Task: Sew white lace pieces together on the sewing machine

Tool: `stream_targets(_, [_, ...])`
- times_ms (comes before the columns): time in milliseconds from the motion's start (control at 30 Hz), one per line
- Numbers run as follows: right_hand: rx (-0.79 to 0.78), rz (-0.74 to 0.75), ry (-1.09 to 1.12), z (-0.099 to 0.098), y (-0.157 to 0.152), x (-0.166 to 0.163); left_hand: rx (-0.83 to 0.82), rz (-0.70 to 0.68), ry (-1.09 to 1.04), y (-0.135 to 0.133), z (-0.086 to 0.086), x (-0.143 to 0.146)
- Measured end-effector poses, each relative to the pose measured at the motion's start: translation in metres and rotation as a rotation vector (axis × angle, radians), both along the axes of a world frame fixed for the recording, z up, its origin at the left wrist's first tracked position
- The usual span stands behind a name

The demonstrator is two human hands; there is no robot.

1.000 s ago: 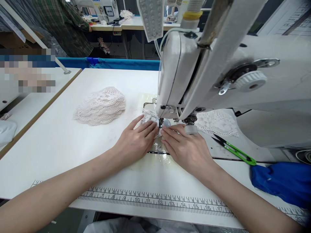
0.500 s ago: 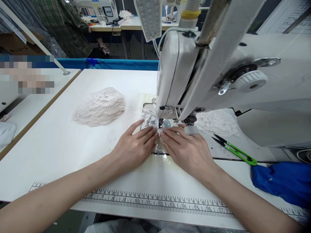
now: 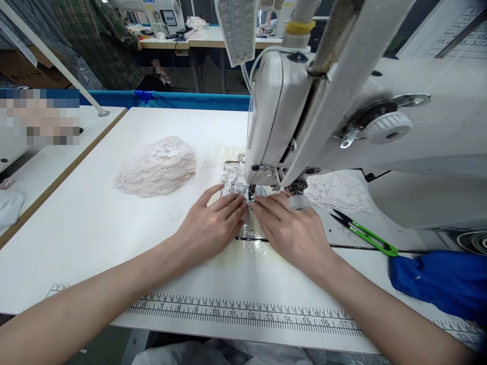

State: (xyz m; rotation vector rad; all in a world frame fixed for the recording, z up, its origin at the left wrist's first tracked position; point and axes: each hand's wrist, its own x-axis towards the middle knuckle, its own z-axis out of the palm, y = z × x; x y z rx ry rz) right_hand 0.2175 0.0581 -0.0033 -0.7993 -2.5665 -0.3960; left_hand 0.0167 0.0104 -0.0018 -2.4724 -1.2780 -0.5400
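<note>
Under the presser foot (image 3: 251, 191) of a white sewing machine (image 3: 266, 121) lies a small piece of white lace (image 3: 233, 183). My left hand (image 3: 211, 220) rests palm down at the lace's near left edge, fingers stretched out and thumb apart. From the right, my right hand (image 3: 291, 228) lies flat with its fingers extended, tips close to the foot; its far fingers are partly behind the machine's knob. The fingertips of both hands nearly meet in front of the needle area. What lace is under the right fingers is mostly hidden.
A stack of lace pieces (image 3: 158, 167) lies on the left of the white table. More lace (image 3: 338, 190) sits behind green thread snips (image 3: 365, 234), near blue cloth (image 3: 437, 284). A ruler strip (image 3: 243, 312) runs along the front edge. Another person's plaid sleeve (image 3: 114, 30) shows at the back.
The lace has shifted slightly away from me and lies flatter by the foot, with both hands almost in the same place. The camera view has moved a little.
</note>
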Motion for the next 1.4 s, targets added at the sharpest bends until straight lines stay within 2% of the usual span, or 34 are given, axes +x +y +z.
stream_targets(267, [0.019,0.010,0.026,0.000,0.000,-0.001,0.006,0.002,-0.014,0.001,-0.001,-0.001])
stream_targets(667, [-0.050,-0.008,0.007,0.005,-0.002,0.000,-0.025,0.038,-0.049,0.012,-0.003,-0.004])
stream_targets(867, [-0.026,0.027,0.030,0.007,-0.003,0.000,-0.022,0.144,-0.075,0.015,-0.008,-0.010])
stream_targets(1000, [-0.073,0.030,0.067,0.004,-0.001,0.000,-0.060,0.166,-0.034,0.018,0.001,-0.019])
stream_targets(1100, [-0.221,0.104,0.201,0.003,-0.003,0.000,-0.251,0.181,-0.080,0.015,0.026,-0.032])
stream_targets(1167, [-0.378,0.198,0.299,0.006,-0.007,-0.001,-0.549,0.128,-0.224,0.010,0.046,-0.042])
stream_targets(1233, [-0.553,0.256,0.345,0.013,-0.012,-0.004,-0.759,0.013,-0.343,0.004,0.062,-0.052])
stream_targets(1300, [-0.790,0.270,0.352,0.021,-0.017,-0.009,-0.872,-0.076,-0.430,0.001,0.072,-0.059])
stream_targets(1400, [-1.322,0.309,0.358,0.033,-0.019,-0.021,-0.945,-0.143,-0.507,0.002,0.078,-0.064])
